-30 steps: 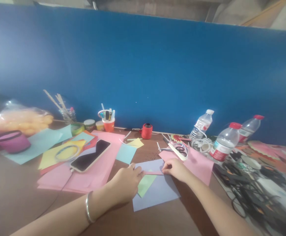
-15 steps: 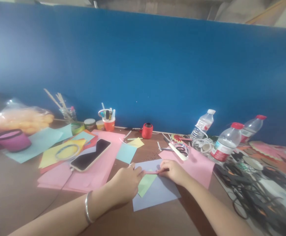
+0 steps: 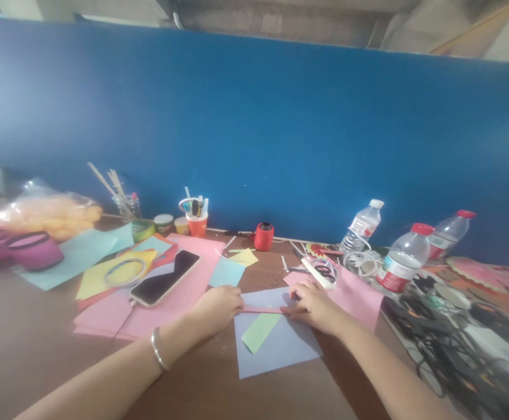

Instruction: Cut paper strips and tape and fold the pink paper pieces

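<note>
A lavender sheet of paper (image 3: 287,347) lies on the table between my arms. Across its upper part runs a thin pink paper strip (image 3: 261,310), and a light green paper piece (image 3: 258,335) slants down from beneath it. My left hand (image 3: 222,306), with a silver bangle on its wrist, has its curled fingers closed at the strip's left end. At the right end my right hand (image 3: 316,306) is bent over the strip, its thumb and fingertips pinching or pressing it down. The undersides of the fingers are hidden.
Left lie a phone (image 3: 166,278) on pink sheets, a tape roll (image 3: 124,272) and coloured papers. Behind stand a red cup of tools (image 3: 197,226) and a red cylinder (image 3: 264,237). Scissors (image 3: 324,271), bottles (image 3: 405,259) and tangled black cables (image 3: 451,338) are at the right.
My left hand has slid left along the pink strip, uncovering more of it and of the green piece. My right hand's fingers have spread slightly over the strip's right end. The view has tilted up slightly.
</note>
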{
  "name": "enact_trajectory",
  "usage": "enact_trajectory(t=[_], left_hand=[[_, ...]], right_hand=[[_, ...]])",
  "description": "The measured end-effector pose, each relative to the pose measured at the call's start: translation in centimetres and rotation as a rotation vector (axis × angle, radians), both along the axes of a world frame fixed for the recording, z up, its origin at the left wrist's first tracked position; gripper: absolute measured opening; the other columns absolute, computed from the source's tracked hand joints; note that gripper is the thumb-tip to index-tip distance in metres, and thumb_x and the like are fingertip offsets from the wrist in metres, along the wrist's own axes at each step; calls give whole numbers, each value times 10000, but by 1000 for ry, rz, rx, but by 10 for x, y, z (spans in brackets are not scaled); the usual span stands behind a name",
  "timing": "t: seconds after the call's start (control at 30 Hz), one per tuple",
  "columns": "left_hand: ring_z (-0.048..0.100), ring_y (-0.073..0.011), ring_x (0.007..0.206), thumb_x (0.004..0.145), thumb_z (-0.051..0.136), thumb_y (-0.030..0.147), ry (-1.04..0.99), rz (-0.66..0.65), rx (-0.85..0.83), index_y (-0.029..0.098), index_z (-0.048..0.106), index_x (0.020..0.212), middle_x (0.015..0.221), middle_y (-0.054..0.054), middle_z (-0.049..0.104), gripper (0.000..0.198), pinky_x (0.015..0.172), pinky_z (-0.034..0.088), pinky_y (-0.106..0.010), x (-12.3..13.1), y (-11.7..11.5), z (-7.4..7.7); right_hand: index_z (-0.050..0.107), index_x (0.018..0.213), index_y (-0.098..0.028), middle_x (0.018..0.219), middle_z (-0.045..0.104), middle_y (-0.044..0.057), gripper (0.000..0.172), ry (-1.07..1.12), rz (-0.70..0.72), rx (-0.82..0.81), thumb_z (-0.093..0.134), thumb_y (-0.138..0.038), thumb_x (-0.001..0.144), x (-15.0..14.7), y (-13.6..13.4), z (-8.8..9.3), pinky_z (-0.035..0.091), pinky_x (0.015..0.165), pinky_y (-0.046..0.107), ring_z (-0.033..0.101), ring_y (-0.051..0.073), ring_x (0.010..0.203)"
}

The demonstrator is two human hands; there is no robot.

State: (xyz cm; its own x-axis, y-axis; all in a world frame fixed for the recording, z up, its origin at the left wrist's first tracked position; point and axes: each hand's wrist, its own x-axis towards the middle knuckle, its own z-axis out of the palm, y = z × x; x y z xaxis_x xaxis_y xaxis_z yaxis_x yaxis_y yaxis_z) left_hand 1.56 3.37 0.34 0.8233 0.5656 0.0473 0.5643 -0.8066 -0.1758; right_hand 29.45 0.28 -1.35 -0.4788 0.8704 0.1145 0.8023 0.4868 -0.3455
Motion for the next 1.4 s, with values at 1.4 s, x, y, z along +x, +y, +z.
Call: enact_trajectory(t=[1.4], left_hand=[[526,-141,519,793,421,535,-534,360,-839,201,621,813,655,0,640,390,490,351,-248,-6,11,1]], right_hand=[[615,836,-188,827,667,72,293,84,-67,-135,363,-319,907,-95,7,21,322,613,245,599,194,779]])
